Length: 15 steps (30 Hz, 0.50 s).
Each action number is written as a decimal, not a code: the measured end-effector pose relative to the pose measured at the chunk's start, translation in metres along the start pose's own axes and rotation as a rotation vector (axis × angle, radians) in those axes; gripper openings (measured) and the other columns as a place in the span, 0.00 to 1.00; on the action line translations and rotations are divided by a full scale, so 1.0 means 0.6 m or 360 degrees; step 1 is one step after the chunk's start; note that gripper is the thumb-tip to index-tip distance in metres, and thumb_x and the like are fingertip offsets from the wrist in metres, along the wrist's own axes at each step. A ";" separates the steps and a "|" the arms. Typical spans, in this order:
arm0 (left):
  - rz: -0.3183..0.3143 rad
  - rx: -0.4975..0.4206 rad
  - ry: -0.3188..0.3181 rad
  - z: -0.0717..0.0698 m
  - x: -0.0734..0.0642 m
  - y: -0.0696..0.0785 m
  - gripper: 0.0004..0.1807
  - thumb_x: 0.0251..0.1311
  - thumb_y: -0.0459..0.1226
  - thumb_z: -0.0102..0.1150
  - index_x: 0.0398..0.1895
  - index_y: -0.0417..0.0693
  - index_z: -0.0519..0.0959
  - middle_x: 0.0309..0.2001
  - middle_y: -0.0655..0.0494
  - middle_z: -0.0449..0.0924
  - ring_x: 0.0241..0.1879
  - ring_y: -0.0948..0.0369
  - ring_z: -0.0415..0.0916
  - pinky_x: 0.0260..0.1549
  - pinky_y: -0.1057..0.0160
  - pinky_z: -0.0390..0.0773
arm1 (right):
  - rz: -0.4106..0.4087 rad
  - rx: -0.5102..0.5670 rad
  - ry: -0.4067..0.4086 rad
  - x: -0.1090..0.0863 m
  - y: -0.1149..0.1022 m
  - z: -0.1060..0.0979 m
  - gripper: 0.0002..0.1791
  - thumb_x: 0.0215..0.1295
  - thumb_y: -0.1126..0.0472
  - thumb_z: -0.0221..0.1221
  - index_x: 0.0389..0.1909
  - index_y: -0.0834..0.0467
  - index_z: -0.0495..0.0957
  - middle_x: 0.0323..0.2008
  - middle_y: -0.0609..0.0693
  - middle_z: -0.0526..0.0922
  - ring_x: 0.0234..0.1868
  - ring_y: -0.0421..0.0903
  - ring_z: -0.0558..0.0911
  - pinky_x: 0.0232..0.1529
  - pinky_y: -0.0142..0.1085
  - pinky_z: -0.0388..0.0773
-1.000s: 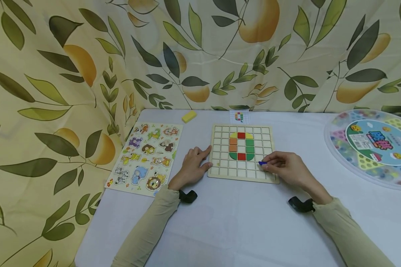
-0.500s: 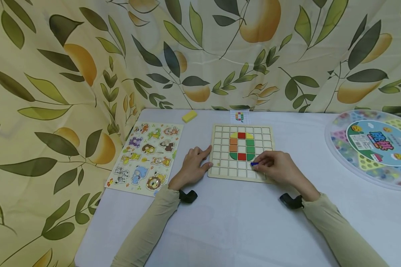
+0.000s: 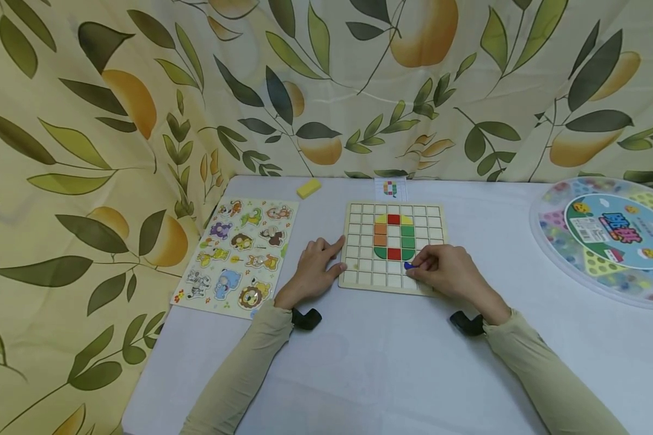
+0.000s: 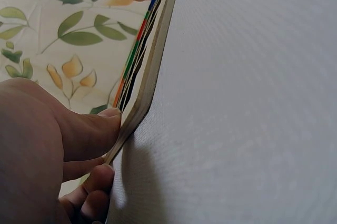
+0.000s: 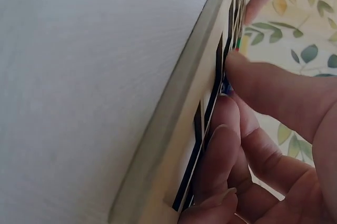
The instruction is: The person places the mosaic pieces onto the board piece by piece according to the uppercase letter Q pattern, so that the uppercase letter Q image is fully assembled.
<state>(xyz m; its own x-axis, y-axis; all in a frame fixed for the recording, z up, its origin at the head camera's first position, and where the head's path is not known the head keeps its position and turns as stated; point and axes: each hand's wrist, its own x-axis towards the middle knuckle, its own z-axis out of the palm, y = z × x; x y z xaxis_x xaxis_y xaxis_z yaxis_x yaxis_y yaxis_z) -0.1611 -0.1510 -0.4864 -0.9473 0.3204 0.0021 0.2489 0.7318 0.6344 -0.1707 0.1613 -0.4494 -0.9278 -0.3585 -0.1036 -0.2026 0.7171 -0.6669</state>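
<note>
A light wooden grid board (image 3: 366,281) lies on the white table, bearing red, yellow, orange and green tiles (image 3: 394,254) set in a ring. With thumb and fingertips my right hand (image 3: 450,272) pinches a small blue piece (image 3: 409,266) just below the ring's lower right corner. The right wrist view shows that blue piece (image 5: 226,87) mostly hidden between the fingers. At the board's left edge, my left hand (image 3: 317,269) touches the rim with its thumb and index finger; the left wrist view has the thumb (image 4: 97,132) against the board's corner.
Behind the board lies a small printed card (image 3: 390,189) with a similar coloured figure. A yellow block (image 3: 308,188) sits at the back left. To the left is an animal puzzle board (image 3: 234,257); a round clear case (image 3: 555,254) stands at the right.
My right hand has moved left across the board with the blue piece, from right of the ring to beneath its lower right corner. The left hand has stayed at the edge.
</note>
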 end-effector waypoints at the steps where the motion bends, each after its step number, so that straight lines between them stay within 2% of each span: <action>1: 0.0001 0.0003 0.0000 0.000 0.001 0.000 0.35 0.77 0.42 0.58 0.82 0.46 0.63 0.43 0.51 0.69 0.42 0.57 0.58 0.46 0.59 0.58 | 0.0000 0.0001 -0.0001 0.000 0.000 -0.001 0.10 0.64 0.57 0.75 0.36 0.59 0.86 0.28 0.48 0.84 0.29 0.44 0.78 0.31 0.32 0.72; 15: -0.0010 -0.0004 -0.0004 -0.003 -0.001 0.003 0.35 0.77 0.42 0.58 0.82 0.46 0.63 0.43 0.52 0.68 0.42 0.57 0.58 0.46 0.60 0.58 | -0.0003 0.0012 -0.0024 0.003 0.007 -0.002 0.09 0.64 0.58 0.74 0.37 0.59 0.87 0.28 0.47 0.84 0.30 0.44 0.78 0.32 0.32 0.72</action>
<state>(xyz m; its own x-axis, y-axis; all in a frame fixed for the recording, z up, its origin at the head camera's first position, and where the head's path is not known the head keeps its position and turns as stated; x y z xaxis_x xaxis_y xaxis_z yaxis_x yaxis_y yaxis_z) -0.1601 -0.1508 -0.4839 -0.9483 0.3174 -0.0037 0.2426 0.7323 0.6363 -0.1733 0.1642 -0.4515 -0.9226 -0.3687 -0.1136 -0.2017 0.7119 -0.6727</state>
